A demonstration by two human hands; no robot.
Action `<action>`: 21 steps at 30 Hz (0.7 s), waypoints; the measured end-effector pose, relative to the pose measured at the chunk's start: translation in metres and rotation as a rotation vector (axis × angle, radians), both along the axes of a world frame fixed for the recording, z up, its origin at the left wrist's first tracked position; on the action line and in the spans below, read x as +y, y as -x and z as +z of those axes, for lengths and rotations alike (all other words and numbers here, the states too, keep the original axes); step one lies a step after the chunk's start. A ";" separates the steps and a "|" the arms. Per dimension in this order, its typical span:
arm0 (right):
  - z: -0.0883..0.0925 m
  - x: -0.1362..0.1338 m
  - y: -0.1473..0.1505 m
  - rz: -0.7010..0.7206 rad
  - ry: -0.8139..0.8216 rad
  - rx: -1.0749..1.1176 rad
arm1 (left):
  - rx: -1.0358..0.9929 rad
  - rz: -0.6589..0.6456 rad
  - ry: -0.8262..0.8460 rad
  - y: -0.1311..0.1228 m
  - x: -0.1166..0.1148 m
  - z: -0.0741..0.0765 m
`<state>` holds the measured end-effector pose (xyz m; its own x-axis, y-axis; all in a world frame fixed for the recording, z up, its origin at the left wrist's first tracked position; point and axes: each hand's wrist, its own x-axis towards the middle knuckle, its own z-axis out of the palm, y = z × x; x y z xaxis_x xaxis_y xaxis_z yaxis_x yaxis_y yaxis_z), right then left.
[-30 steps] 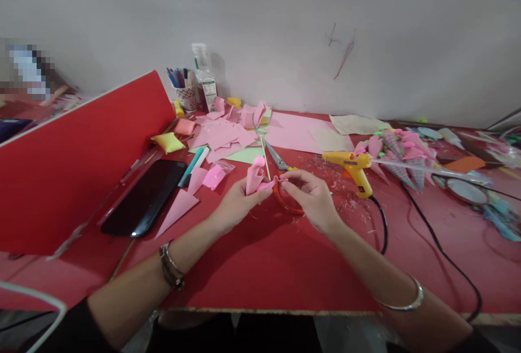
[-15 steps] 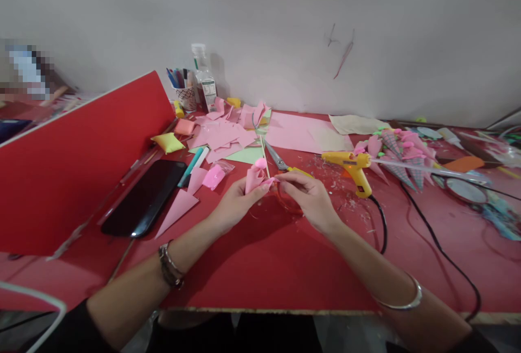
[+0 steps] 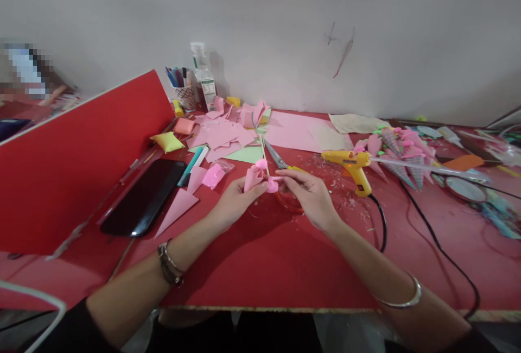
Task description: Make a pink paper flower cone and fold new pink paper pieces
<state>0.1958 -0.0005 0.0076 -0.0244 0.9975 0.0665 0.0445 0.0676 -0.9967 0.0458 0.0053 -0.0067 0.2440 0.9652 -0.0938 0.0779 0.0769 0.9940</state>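
gripping cone (image 3: pixel 252 179) snugly, left hand (image 3: pixel 236 199) | pinching clay (image 3: pixel 272 185) at its 3 o'clock, right hand (image 3: pixel 314 196) | prob shaping, go gentle next

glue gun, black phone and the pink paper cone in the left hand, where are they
Glue gun (image 3: pixel 356 168): head view, where body meets handle.
Black phone (image 3: pixel 143 196): head view, middle of screen.
Pink paper cone (image 3: pixel 251 178): head view, rolled side.

Tally: one glue gun (image 3: pixel 350 161), one pair of scissors (image 3: pixel 278 157), one phone (image 3: pixel 144 198), one bottle (image 3: pixel 207 88), one pen cup (image 3: pixel 186 99), one yellow packet (image 3: pixel 167 142), one silver bangle (image 3: pixel 419 292). Hands (image 3: pixel 236 201) — two. Held pink cone (image 3: pixel 253 178) — one. Heaped cones (image 3: pixel 415 171): overlapping, number not determinable.
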 end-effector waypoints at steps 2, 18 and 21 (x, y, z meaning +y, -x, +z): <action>0.000 -0.001 0.000 0.008 0.013 0.002 | -0.015 0.021 0.011 0.000 0.000 0.000; -0.004 0.002 -0.002 -0.023 0.049 0.060 | -0.207 0.034 0.010 0.001 0.004 -0.009; -0.006 0.002 -0.003 -0.009 0.044 0.106 | -0.194 0.012 0.012 0.001 0.003 -0.010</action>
